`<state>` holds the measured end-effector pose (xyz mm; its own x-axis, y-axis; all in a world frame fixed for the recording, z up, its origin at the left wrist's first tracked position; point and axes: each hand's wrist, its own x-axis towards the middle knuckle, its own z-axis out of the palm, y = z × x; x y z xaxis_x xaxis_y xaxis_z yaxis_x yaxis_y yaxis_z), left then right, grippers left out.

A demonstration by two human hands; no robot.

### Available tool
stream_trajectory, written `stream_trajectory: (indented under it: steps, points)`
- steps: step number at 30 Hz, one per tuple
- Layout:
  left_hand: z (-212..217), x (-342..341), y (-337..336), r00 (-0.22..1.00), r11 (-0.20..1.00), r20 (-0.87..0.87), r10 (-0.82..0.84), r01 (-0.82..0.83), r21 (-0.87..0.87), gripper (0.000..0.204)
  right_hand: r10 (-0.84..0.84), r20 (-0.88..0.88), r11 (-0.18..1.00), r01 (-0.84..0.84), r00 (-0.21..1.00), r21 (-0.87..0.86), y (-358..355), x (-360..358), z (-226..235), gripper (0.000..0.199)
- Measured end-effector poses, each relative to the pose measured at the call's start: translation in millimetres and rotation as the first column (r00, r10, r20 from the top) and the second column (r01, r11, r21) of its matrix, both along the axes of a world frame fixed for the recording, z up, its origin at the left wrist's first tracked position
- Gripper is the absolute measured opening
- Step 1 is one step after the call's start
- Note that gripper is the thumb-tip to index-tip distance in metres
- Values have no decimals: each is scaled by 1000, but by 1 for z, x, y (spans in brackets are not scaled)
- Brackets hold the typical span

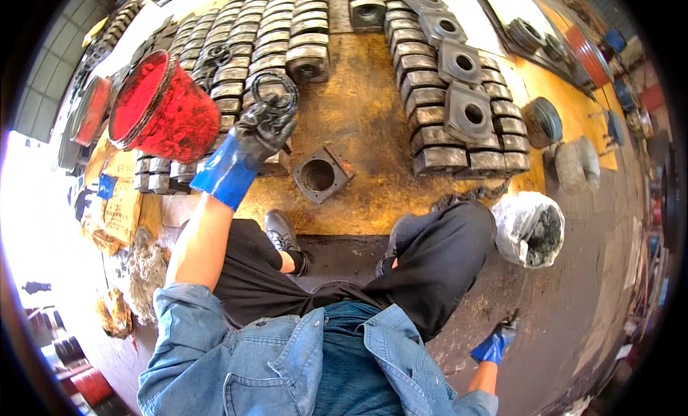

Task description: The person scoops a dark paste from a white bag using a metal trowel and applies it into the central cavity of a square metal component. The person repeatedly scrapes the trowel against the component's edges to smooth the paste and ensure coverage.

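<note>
My left hand point(259, 129), in a blue glove with a black palm, reaches forward over the rows of square metal blocks point(251, 47) and grips a black rubber ring point(274, 88). A single square metal housing with a round bore point(320, 174) lies on the yellow platform point(365, 115) just right of that hand. My right hand point(496, 342), also gloved in blue, is low at my right side, pressed toward the dark floor, holding nothing that I can see.
A red-stained bucket point(163, 108) lies tilted left of my left hand. More stacked blocks point(459, 108) fill the right of the platform. A white bag of dark parts point(529, 228) sits by my right knee. Grey discs point(577, 165) lie further right.
</note>
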<state>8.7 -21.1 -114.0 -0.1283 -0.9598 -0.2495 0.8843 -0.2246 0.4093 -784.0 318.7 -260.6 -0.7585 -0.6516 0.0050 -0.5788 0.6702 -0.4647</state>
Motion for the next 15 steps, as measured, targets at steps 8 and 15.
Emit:
stream_trajectory:
  steps: [8, 15]
  points:
    - [21, -26, -2, 951, 934, -268, -152, 50, -353, 35, 608, 296, 614, -200, 737, -763, -212, 137, 175, 46]
    - [62, -43, 23, -695, 698, -323, 643, 705, -127, 39, 882, 449, 445, -65, -145, -893, -326, 369, 224, 41]
